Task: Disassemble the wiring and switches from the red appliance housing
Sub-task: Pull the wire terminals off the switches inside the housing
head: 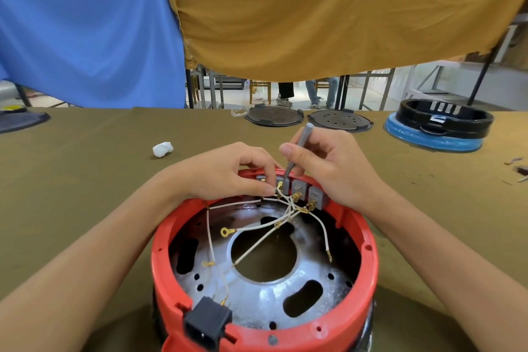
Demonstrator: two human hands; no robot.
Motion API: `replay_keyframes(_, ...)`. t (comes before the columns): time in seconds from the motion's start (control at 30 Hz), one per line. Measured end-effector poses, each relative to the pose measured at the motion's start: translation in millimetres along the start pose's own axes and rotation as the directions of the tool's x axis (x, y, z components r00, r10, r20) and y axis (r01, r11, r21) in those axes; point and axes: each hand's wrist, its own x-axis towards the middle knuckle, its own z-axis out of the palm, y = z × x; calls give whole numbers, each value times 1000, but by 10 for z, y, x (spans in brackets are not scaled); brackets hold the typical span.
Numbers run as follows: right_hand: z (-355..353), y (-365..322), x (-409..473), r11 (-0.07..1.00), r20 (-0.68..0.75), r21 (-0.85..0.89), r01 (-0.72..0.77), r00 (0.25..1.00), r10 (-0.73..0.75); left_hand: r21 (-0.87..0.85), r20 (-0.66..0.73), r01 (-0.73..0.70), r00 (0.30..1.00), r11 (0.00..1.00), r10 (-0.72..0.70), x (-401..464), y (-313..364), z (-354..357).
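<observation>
Left hand (228, 171) pinches a white wire (281, 196) at the grey switches (300, 188) on the red housing (368, 237); right hand (328, 168) grips a grey screwdriver (300, 148).

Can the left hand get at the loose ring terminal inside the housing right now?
Probably yes: the ring terminal lies exposed in the open red housing, just below the left hand. But that hand is pinching a white wire and must release first.

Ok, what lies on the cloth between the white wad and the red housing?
Only the left hand; otherwise bare olive cloth between the white wad and red housing, per the head view.
</observation>
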Motion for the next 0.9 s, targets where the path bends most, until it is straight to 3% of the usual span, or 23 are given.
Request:
replay_keyframes(0.27, 56, 129, 58, 903, 1, 364, -230, 969, 247, -23, 7, 8, 1000, 1000, -8, -8, -19, 4)
replay_keyframes(0.57, 78, 211, 81, 801, 92, 454, -391, 914, 394, -34, 18, 9, 1000, 999, -8, -13, -12, -4)
replay_keyframes(0.77, 100, 211, 94, 782, 120, 472, -407, 908, 400, -41, 31, 10, 999, 999, -9, -17, -9, -5)
replay_keyframes(0.9, 102, 186, 81, 883, 33, 386, -267, 960, 276, -42, 25, 6, 1000, 999, -5, -20, -11, -11)
